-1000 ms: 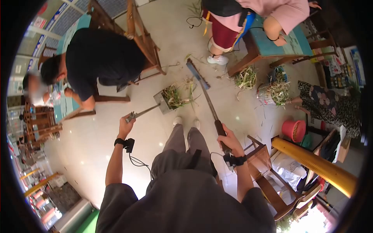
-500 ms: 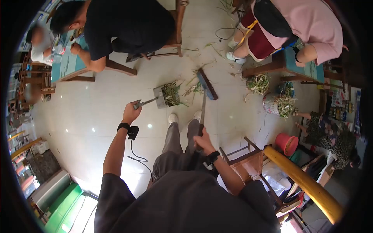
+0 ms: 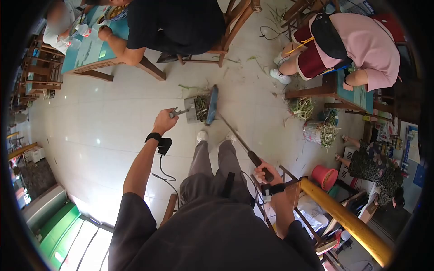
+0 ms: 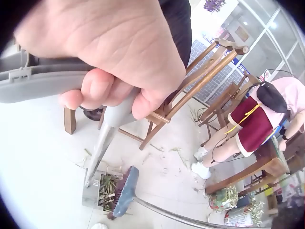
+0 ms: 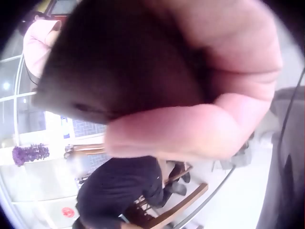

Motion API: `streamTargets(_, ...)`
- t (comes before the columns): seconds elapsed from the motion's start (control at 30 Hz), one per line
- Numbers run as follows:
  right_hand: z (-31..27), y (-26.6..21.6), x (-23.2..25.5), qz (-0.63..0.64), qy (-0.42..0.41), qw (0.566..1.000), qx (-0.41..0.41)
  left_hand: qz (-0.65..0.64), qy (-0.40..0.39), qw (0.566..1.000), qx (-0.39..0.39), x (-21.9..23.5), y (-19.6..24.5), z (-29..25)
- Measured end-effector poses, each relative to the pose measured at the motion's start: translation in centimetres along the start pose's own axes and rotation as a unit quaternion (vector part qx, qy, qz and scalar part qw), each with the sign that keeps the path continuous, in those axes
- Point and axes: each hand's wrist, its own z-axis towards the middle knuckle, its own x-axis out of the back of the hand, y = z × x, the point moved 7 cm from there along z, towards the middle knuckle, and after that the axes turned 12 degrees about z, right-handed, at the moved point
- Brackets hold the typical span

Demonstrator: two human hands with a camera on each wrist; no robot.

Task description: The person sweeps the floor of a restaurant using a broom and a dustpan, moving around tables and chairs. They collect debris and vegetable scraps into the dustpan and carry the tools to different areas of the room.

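Observation:
My left hand [image 3: 165,122] grips the grey handle of a long-handled dustpan [image 3: 191,112], whose pan lies on the tiled floor ahead of my feet. Green and dry leaf scraps [image 4: 108,188] fill the pan's open side. Across that side stands the blue broom head [image 3: 212,106], its dark bristles turned toward the pan and over the scraps. My right hand [image 3: 266,172] wraps round the dark grip [image 3: 256,159] of the broom at my right side. In the right wrist view the same grip fills much of the picture, with fingers [image 5: 171,131] curled around it.
A person in black [image 3: 176,31] sits at a table [image 3: 97,54] at upper left; another in pink [image 3: 361,49] sits at upper right. Bins of leaf scraps [image 3: 321,133], a red bucket [image 3: 324,177] and a yellow pole [image 3: 346,221] stand on the right. Loose stalks [image 3: 253,58] litter the floor.
The broom head has swung left from beyond the scraps to the dustpan's mouth, pushing scraps against it. My right hand first came inward, then moved out to the right. The left hand keeps its hold.

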Motion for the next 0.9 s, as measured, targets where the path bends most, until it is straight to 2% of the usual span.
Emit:
streamTargets(0.03, -0.2, 0.4, 0.0, -0.001, 0.001, 1.000, 0.001, 0.005, -0.012, 1.000, 0.003, 0.0, 0.1, -0.2)
streamTargets(0.1, -0.1, 0.3, -1.1, 0.128, -0.018, 0.992, 0.007, 0.000, 0.002, 1.000, -0.006, 0.0, -0.4, 0.4)
streamTargets(0.13, -1.0, 0.5, -2.1, 0.058, -0.004, 0.998, 0.040, 0.000, 0.007, 1.000, -0.011, -0.2, -0.6, 0.2)
streamTargets(0.17, -2.1, 1.0, -2.8, 0.058, -0.003, 0.997, 0.041, -0.001, 0.006, 1.000, -0.012, -0.1, -0.5, -0.2)
streamTargets(0.23, -4.0, 0.9, -3.9, -0.025, 0.015, 0.996, 0.079, -0.002, 0.020, 1.000, -0.011, 0.6, -0.1, -0.3)
streamTargets(0.3, -6.9, 1.2, -5.9, -0.019, 0.001, 0.995, 0.098, -0.001, 0.018, 1.000, -0.016, 0.7, 0.0, -0.5)
streamTargets(0.37, -9.7, 0.9, -7.9, -0.077, 0.036, 0.988, 0.127, 0.000, 0.019, 1.000, -0.022, 0.9, 0.0, -0.6)
streamTargets(0.5, -10.7, -1.9, -10.4, -0.126, 0.037, 0.974, 0.182, -0.003, 0.020, 1.000, -0.018, 1.0, 0.1, -0.8)
streamTargets(0.57, -8.8, -4.6, -11.5, -0.162, 0.041, 0.964, 0.206, -0.001, 0.018, 1.000, -0.006, 0.7, -0.2, -1.0)
streamTargets(0.63, -6.6, -7.9, -14.7, -0.298, 0.031, 0.912, 0.281, -0.015, 0.041, 0.999, 0.000, -0.2, -0.9, -1.2)
streamTargets(0.77, 3.6, -15.8, -16.5, -0.432, 0.046, 0.837, 0.332, -0.072, 0.042, 0.997, 0.004, -1.3, -1.9, -3.2)
streamTargets(0.83, 9.7, -20.0, -16.1, -0.472, 0.091, 0.809, 0.338, -0.128, 0.073, 0.989, -0.021, -1.4, -2.5, -5.1)
streamTargets(0.9, 14.5, -23.1, -14.8, -0.523, 0.225, 0.747, 0.343, -0.169, 0.137, 0.975, -0.049, -1.0, -3.0, -7.3)
